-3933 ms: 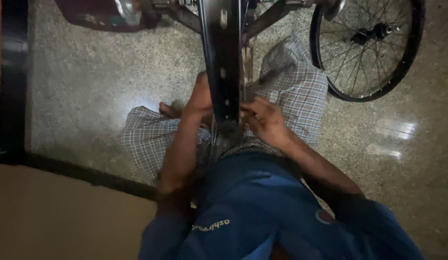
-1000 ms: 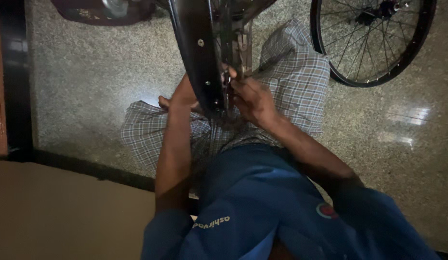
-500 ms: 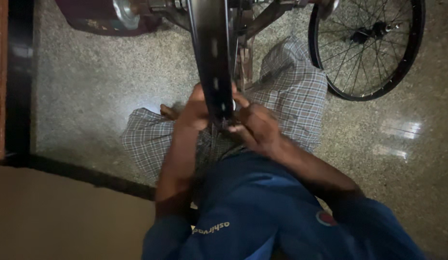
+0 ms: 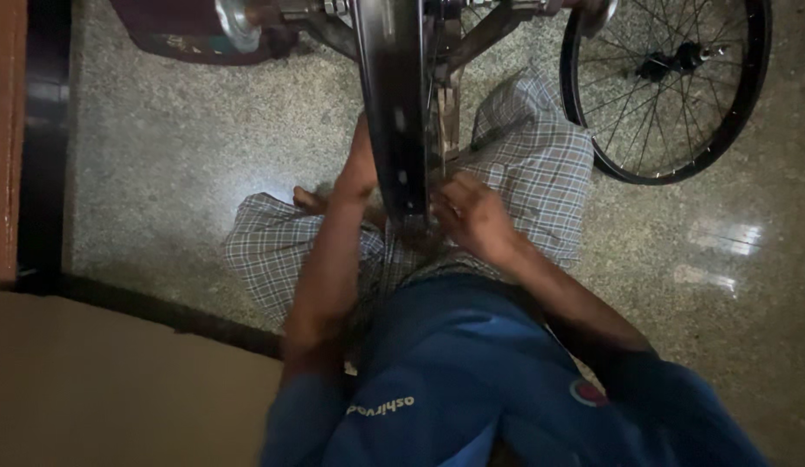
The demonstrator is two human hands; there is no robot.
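Looking down from the head view: a bare bicycle rim (image 4: 394,104) stands edge-on between the knees, its long axis running straight away from the person. The right hand (image 4: 471,212) lies just right of the rim's near end, its grip curled against that edge; what it pinches cannot be told. The left hand (image 4: 361,177) sits behind the rim's left flank, fingers hidden. A spoked wheel (image 4: 670,86) lies apart on the speckled floor (image 4: 186,156).

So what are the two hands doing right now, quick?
Left hand: against the black wheel rim; grip cannot be told.
Right hand: fingers curled at the rim's edge; holding anything cannot be told.
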